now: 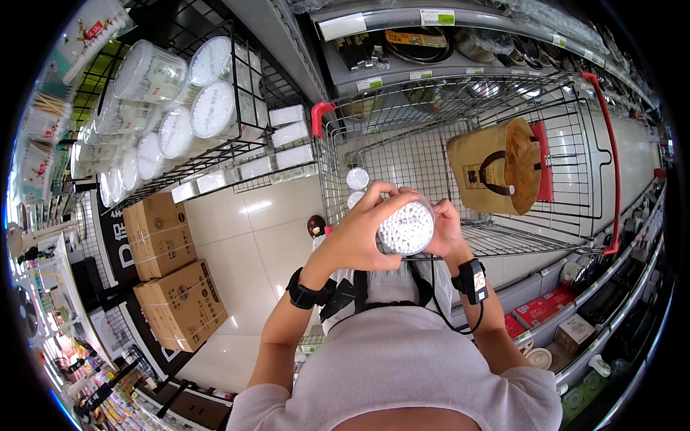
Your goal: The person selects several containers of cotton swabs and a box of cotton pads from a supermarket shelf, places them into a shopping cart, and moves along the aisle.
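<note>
A clear round tub of cotton swabs point(406, 228) is held up in front of me, its white tips facing upward. My left hand point(363, 231) wraps around the tub's left side, fingers over the far rim. On the other side, my right hand point(450, 231) grips the tub with its fingers near the edge, partly hidden behind it. Just beyond my hands stands a wire shopping cart point(402, 144) with red corner pieces. Two small round white-topped containers point(357, 179) are in it near my left hand.
Further right in the cart sits a tan bag point(485, 172) with dark handles, beside a red flat item point(543, 161). At left, a black wire rack point(241, 82) holds several swab tubs point(213, 109). Below it, cardboard boxes point(180, 305) stand on the tiled floor. Shelves point(402, 72) line the far side.
</note>
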Demonstrator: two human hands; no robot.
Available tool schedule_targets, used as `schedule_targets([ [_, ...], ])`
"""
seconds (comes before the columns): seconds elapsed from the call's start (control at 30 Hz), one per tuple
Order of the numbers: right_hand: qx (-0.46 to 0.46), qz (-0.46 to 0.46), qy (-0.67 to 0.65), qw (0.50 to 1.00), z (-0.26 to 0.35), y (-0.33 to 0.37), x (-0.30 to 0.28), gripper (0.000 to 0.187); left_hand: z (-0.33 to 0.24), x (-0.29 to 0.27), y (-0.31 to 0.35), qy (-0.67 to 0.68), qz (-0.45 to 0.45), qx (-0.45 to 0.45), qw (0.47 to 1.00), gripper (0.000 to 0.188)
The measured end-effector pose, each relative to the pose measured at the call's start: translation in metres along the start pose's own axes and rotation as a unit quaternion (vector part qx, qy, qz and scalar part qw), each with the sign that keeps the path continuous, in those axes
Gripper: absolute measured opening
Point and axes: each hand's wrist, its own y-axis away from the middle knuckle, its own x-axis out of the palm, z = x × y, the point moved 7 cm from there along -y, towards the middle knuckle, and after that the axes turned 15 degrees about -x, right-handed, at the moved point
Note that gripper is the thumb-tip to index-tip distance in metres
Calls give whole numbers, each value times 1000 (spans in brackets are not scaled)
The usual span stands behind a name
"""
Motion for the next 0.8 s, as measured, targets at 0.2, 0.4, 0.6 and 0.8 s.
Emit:
schedule_targets([
  [0.2, -8, 25, -24, 999, -7, 0, 2, 69, -8, 0, 7, -3, 0, 13, 1000, 71],
  [0.4, -10, 21, -14, 1000, -13, 7, 7, 70, -11, 4, 20, -5, -4, 25, 1000, 71],
  [0.6, -2, 46, -3, 999, -23, 17, 10, 68, -11, 8, 36, -14, -12, 36, 999, 71],
  [0.8, -1, 47, 32, 998, -30, 24, 11, 68, -13, 13, 52, -1, -8, 45, 999, 74],
])
